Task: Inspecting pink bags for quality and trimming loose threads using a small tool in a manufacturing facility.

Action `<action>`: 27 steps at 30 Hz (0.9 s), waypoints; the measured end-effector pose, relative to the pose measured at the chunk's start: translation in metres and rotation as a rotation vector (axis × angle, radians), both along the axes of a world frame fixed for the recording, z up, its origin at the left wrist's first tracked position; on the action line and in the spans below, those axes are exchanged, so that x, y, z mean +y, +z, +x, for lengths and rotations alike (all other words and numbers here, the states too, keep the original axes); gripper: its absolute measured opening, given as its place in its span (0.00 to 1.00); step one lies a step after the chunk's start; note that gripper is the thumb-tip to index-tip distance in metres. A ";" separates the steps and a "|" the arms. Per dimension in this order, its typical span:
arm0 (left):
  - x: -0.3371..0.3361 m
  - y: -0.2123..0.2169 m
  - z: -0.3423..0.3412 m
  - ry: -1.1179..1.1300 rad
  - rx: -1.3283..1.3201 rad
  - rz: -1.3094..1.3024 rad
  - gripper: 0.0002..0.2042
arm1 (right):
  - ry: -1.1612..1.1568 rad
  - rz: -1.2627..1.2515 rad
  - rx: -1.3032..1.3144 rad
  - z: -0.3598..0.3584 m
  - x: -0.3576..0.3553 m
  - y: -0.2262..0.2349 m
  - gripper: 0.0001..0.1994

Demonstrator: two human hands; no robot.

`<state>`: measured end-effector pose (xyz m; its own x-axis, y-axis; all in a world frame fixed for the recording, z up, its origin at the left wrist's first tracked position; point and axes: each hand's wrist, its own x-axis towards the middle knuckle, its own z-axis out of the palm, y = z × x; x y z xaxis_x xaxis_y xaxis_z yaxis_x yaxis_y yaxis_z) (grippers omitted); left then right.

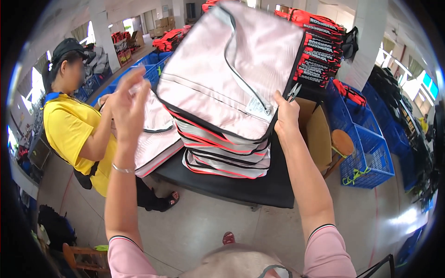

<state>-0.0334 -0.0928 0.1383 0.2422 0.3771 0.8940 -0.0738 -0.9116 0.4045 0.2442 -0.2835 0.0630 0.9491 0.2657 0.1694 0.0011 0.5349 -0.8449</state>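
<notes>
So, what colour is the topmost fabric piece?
The topmost fabric piece is pale pink, seen best in the head view.

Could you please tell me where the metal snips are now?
In the head view, right of centre, the metal snips poke up by the right hand.

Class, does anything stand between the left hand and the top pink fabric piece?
Nothing visible does: the left hand is raised left of the pink fabric piece; the right hand holds its right edge.

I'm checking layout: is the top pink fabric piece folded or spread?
Spread: the pink fabric piece shows its broad face above the stack.
</notes>
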 end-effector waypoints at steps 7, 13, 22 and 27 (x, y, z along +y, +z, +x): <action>-0.039 -0.148 -0.069 -0.043 0.152 -0.767 0.08 | 0.011 -0.479 -0.178 0.053 0.021 -0.044 0.06; -0.115 -0.207 -0.150 0.234 0.026 -1.067 0.08 | 0.209 -0.316 -0.158 0.035 0.014 -0.034 0.06; -0.350 -0.318 -0.192 0.609 -0.084 -1.506 0.06 | 0.275 -0.096 -0.078 -0.001 -0.026 -0.062 0.12; -0.445 -0.322 -0.171 0.592 -0.023 -1.591 0.12 | 0.279 -0.142 -0.248 -0.064 -0.054 -0.094 0.06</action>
<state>-0.2040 -0.5376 -0.1840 -0.2570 0.8657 -0.4295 0.0837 0.4627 0.8826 0.1806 -0.3373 -0.0309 0.7723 0.5444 0.3273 0.0854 0.4217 -0.9027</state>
